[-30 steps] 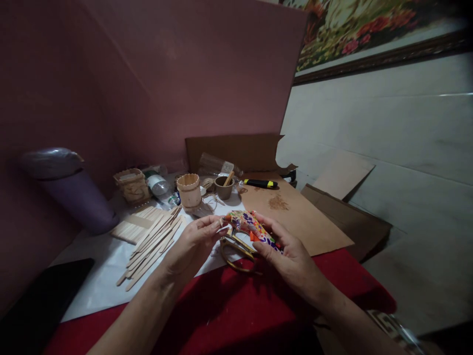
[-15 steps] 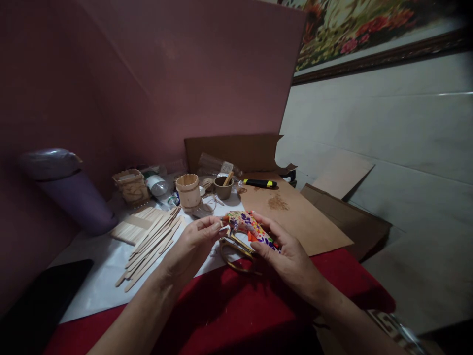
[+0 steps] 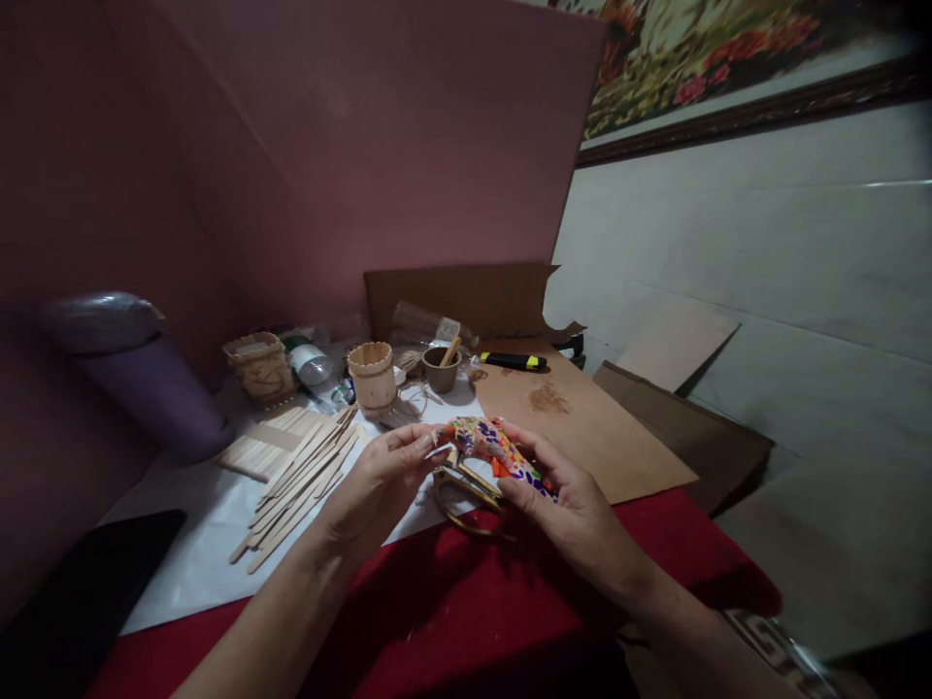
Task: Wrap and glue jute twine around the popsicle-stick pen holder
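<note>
A bundle of bright flower-patterned fabric (image 3: 489, 439), white with purple, orange and yellow, is held up between both hands. My right hand (image 3: 557, 495) wraps round its right side, thumb in front. The fingertips of my left hand (image 3: 389, 471) pinch together at its frayed left end. Whether anything is wrapped inside the fabric cannot be seen. Just below the fabric lie scissors (image 3: 466, 524) with gold-coloured handles, partly covered by the fabric and my right hand.
Wooden craft sticks (image 3: 302, 485) lie spread on a white sheet (image 3: 175, 573) at left. Behind stand a wooden cup (image 3: 373, 381), a small brown pot (image 3: 441, 374) and plastic bottles (image 3: 310, 361). A yellow-black utility knife (image 3: 514, 361) rests on cardboard (image 3: 597, 437). A purple tumbler (image 3: 152, 388) stands far left.
The fabric and both hands have shifted only slightly; the left fingertips remain at the fabric's left end. Everything on the table stays in place.
</note>
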A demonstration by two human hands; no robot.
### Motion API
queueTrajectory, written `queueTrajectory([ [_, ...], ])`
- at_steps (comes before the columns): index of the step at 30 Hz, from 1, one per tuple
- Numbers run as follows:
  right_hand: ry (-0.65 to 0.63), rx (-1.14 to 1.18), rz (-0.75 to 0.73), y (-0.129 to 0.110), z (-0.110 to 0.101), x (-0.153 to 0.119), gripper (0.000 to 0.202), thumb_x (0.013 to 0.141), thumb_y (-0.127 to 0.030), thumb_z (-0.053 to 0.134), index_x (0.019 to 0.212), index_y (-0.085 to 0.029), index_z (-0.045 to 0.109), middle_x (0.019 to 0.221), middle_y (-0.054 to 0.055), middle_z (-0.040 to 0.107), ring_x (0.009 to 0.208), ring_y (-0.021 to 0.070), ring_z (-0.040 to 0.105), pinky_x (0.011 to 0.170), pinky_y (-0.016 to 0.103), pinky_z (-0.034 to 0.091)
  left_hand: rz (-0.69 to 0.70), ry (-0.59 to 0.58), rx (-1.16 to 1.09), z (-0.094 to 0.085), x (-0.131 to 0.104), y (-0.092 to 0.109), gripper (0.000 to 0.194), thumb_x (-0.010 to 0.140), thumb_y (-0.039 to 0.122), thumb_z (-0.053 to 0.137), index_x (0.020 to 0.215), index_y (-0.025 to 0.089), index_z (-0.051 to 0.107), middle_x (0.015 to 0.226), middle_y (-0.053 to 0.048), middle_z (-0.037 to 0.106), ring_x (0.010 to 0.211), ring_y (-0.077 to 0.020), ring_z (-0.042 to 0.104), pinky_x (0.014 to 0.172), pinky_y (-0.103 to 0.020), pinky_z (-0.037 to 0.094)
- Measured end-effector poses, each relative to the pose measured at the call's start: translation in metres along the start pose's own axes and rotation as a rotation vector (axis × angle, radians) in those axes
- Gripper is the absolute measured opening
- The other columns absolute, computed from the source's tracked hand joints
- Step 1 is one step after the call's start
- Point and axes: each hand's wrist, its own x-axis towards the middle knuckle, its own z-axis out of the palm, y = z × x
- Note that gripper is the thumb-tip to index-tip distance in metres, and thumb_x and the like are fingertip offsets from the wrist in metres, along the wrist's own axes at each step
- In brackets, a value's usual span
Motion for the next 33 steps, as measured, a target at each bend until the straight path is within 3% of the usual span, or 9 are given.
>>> queueTrajectory([
  [8,-0.024,0.070,0.035,-0.004,-0.001,-0.002,0.047,0.087,-0.034,0.061,0.132,-0.026,0.050,0.136,0.008,0.055,0.123,0.0274,0.053,0.104,0.049,0.044,0.017,0.009,-0.002,0.000,-0.001,0.000,0.011,0.078,0.021,0.067,0.082,0.011,0.071,0.096,-0.012,0.068,0.096,-0.0212,0.058,0.097,-0.036,0.037],
  [13,-0.052,0.201,0.051,-0.008,-0.007,0.004,0.048,0.086,-0.039,0.061,0.131,-0.026,0.051,0.130,0.008,0.061,0.115,0.0264,0.060,0.096,0.045,0.051,0.004,0.071,0.001,0.000,0.000,-0.001,0.011,0.075,0.023,0.071,0.079,0.013,0.071,0.097,-0.011,0.067,0.098,-0.0210,0.057,0.098,-0.036,0.035],
  [19,0.238,-0.311,0.041,0.026,-0.044,0.034,0.047,0.085,-0.039,0.056,0.126,-0.017,0.053,0.125,0.013,0.062,0.115,0.0275,0.059,0.095,0.042,0.047,0.006,0.144,-0.022,-0.003,0.001,-0.002,0.011,0.070,0.024,0.075,0.072,0.014,0.070,0.098,-0.008,0.065,0.098,-0.0198,0.054,0.098,-0.035,0.033],
  [22,0.276,-0.703,0.112,0.046,-0.064,0.049,0.043,0.089,-0.037,0.049,0.127,-0.016,0.051,0.119,0.014,0.065,0.106,0.0280,0.063,0.085,0.040,0.049,0.011,0.143,-0.026,-0.004,0.002,-0.002,0.012,0.071,0.024,0.074,0.076,0.013,0.072,0.099,-0.009,0.065,0.100,-0.0203,0.054,0.099,-0.036,0.033],
  [26,0.277,-0.875,0.149,0.060,-0.077,0.062,0.037,0.089,-0.031,0.049,0.121,-0.015,0.055,0.109,0.017,0.067,0.094,0.0317,0.064,0.072,0.039,0.046,0.024,0.143,-0.033,-0.005,0.002,-0.002,0.011,0.072,0.023,0.073,0.078,0.014,0.072,0.099,-0.009,0.065,0.101,-0.0201,0.054,0.100,-0.036,0.032],
  [33,0.233,-1.092,0.144,0.062,-0.079,0.066,0.031,0.085,-0.024,0.053,0.114,-0.015,0.060,0.104,0.017,0.065,0.092,0.0299,0.060,0.072,0.037,0.042,0.047,0.156,-0.044,-0.001,0.001,0.003,0.010,0.069,0.021,0.076,0.072,0.013,0.070,0.093,-0.008,0.067,0.096,-0.0191,0.056,0.097,-0.034,0.035],
])
